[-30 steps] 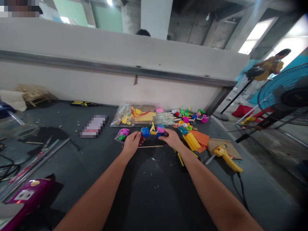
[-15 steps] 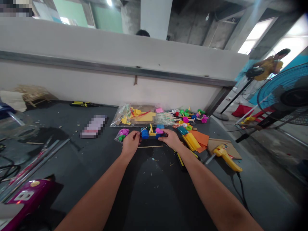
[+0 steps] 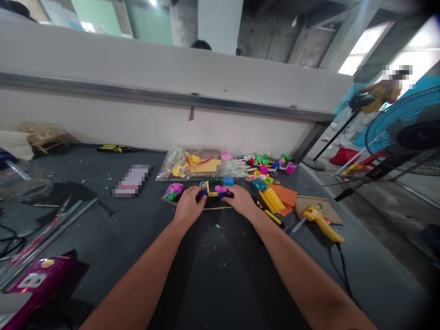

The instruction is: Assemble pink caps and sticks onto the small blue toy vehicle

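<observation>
Between my hands is a small assembly [image 3: 213, 194] with a yellow frame, blue parts at its ends and a pink piece on its right side. My left hand [image 3: 190, 205] has its fingers closed round the blue left end. At the right end, my right hand [image 3: 239, 200] pinches the blue part beside the pink piece. A thin wooden stick [image 3: 217, 208] lies on the table just below the assembly. Left of my left hand is a clear bag [image 3: 173, 191] with pink and green pieces.
Behind lie a plastic bag with yellow pieces [image 3: 195, 165] and a pile of colourful parts [image 3: 264, 168]. On the right are orange sheets [image 3: 286, 197] and a yellow glue gun [image 3: 323, 222]. Metal rods [image 3: 65, 229] and a purple device [image 3: 43, 279] are on the left.
My left hand has moved onto the assembly's left end, covering much of the blue part. The yellow frame has shifted left and tilted. My right hand still grips the right end.
</observation>
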Demonstrator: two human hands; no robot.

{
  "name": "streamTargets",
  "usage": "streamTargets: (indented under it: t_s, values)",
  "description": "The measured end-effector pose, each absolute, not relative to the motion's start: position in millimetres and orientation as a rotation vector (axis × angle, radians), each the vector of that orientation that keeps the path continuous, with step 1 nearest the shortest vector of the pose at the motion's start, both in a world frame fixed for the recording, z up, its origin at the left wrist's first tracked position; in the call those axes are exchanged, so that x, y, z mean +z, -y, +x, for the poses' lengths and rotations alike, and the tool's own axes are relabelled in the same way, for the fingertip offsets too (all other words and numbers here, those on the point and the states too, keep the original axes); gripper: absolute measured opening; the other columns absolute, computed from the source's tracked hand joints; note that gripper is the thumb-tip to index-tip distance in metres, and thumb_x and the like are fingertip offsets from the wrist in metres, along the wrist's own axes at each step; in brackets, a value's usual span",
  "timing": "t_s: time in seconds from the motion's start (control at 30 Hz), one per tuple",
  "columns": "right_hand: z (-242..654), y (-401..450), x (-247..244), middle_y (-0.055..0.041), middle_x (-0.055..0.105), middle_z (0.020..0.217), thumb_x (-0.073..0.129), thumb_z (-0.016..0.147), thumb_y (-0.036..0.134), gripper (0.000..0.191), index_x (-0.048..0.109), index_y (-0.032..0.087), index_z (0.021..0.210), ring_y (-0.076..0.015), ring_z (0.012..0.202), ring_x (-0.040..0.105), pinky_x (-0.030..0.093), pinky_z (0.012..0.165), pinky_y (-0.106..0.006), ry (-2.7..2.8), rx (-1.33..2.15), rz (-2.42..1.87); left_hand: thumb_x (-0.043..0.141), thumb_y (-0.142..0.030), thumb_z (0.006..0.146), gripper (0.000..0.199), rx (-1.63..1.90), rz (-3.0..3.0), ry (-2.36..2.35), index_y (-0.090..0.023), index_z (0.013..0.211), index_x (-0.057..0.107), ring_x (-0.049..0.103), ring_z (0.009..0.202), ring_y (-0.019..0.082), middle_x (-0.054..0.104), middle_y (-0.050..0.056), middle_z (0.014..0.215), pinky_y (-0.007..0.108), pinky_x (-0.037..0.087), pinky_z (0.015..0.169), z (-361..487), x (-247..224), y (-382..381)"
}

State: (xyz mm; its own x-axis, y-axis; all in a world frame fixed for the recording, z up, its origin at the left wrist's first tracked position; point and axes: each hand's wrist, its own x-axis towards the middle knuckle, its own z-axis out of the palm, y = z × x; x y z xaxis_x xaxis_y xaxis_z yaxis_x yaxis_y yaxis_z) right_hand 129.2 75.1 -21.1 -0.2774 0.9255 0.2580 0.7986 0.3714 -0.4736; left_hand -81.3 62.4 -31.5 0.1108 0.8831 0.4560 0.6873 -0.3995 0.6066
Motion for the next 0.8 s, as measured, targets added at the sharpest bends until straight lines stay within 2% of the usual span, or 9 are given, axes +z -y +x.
streamTargets:
  t_s: [0.23,0.4,0.8]
  values:
    - [129.3,-75.3,-22.2,-0.0028,0.062,0.084,0.069,0.073,0.028,0.037,0.063,0.023,0.110,-0.0178,0.080,0.057,0.040,0.073,-0.027,2.153,0.312,-1.485,0.056,-0.019,0.078,0.027,1.157,2.152,-1.571,-0.018,0.105,0.060,0.057,0.099,0.022,0.064,0.007,0.105,0.038,0.045,0.090,-80.9,-31.5,-61.1]
    - [129.1,-75.2,-22.7,-0.0033,0.063,0.089,0.070,0.073,0.028,0.039,0.062,0.023,0.110,-0.0179,0.083,0.057,0.041,0.075,-0.028,2.152,0.307,-1.483,0.057,-0.019,0.077,0.026,1.137,2.173,-1.556,-0.019,0.103,0.060,0.057,0.100,0.022,0.064,0.007,0.104,0.038,0.045,0.091,-80.8,-32.2,-61.6]
    - [129.9,-76.0,-23.8,-0.0028,0.062,0.086,0.069,0.074,0.029,0.038,0.062,0.024,0.111,-0.0177,0.082,0.058,0.041,0.075,-0.028,2.163,0.297,-1.470,0.059,-0.022,0.076,0.034,1.111,2.169,-1.580,-0.020,0.109,0.056,0.055,0.103,0.023,0.060,0.008,0.108,0.039,0.044,0.093,-80.1,-34.7,-61.7]
